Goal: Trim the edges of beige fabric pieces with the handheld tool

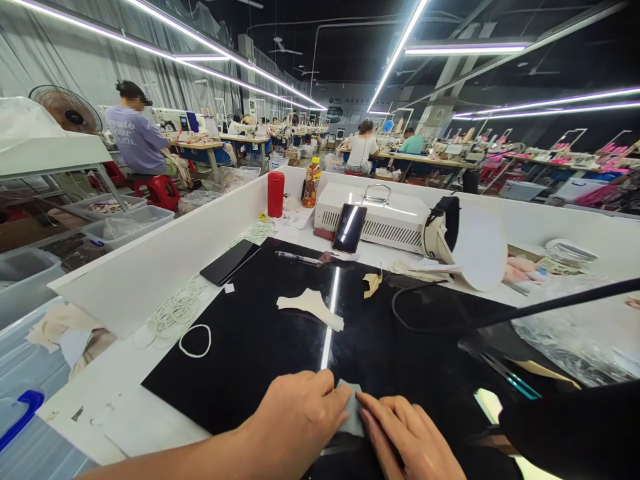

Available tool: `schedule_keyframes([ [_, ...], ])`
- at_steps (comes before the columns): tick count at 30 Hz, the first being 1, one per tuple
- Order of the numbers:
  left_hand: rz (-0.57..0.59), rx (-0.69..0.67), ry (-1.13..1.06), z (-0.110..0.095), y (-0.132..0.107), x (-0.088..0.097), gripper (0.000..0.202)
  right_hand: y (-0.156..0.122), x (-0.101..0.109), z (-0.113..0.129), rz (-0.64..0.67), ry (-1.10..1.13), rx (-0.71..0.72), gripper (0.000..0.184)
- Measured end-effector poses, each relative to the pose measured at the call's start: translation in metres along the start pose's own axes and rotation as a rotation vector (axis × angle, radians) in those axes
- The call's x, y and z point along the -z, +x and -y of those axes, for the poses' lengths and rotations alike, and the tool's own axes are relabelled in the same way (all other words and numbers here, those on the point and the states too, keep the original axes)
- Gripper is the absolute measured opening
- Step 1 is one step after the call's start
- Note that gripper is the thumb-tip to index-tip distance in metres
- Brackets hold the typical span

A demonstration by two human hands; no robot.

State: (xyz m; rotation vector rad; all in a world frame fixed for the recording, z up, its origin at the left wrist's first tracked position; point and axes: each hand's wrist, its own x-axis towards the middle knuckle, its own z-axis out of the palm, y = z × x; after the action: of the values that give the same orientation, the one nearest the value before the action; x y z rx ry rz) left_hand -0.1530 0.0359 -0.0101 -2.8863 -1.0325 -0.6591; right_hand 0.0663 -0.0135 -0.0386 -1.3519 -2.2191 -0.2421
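Observation:
Low in the view, a small grey piece of fabric (354, 415) lies over the glossy black board (250, 333). My left hand (300, 417) has its fingers curled, with thumb and fingertips closed on the left edge of the grey piece. On the opposite edge, my right hand (407, 437) grips it between thumb and forefinger, the other fingers close together. Part of the grey piece is hidden under the fingers. Beyond the hands lies a cream curved cut piece (311, 308) on the board. A small tan scrap (371, 285) rests to its right.
A black lamp arm (550, 303) crosses from the right. Tweezers (510, 377) lie at right. A phone (349, 228) leans against a white vented machine (390, 212). A dark flat device (230, 261), pen (300, 258) and elastic loop (195, 341) lie around; people sit at sewing tables beyond.

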Motion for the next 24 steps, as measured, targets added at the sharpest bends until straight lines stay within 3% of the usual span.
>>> schedule_keyframes([
  [4, 0.023, 0.0, 0.017, 0.0, 0.0, -0.001, 0.018, 0.002, 0.002, 0.002, 0.0, -0.043, 0.014, 0.031],
  [10, -0.081, -0.046, 0.094, -0.001, 0.0, -0.004, 0.02, 0.004, 0.003, 0.003, 0.001, -0.057, 0.027, 0.032],
  [14, -0.084, -0.106, 0.117, -0.003, 0.005, 0.001, 0.017, 0.002, 0.001, 0.002, 0.003, -0.069, 0.024, 0.032],
  [24, -0.151, -0.264, -0.066, -0.007, 0.007, -0.001, 0.023, 0.001, -0.001, 0.002, 0.001, -0.109, 0.036, 0.034],
])
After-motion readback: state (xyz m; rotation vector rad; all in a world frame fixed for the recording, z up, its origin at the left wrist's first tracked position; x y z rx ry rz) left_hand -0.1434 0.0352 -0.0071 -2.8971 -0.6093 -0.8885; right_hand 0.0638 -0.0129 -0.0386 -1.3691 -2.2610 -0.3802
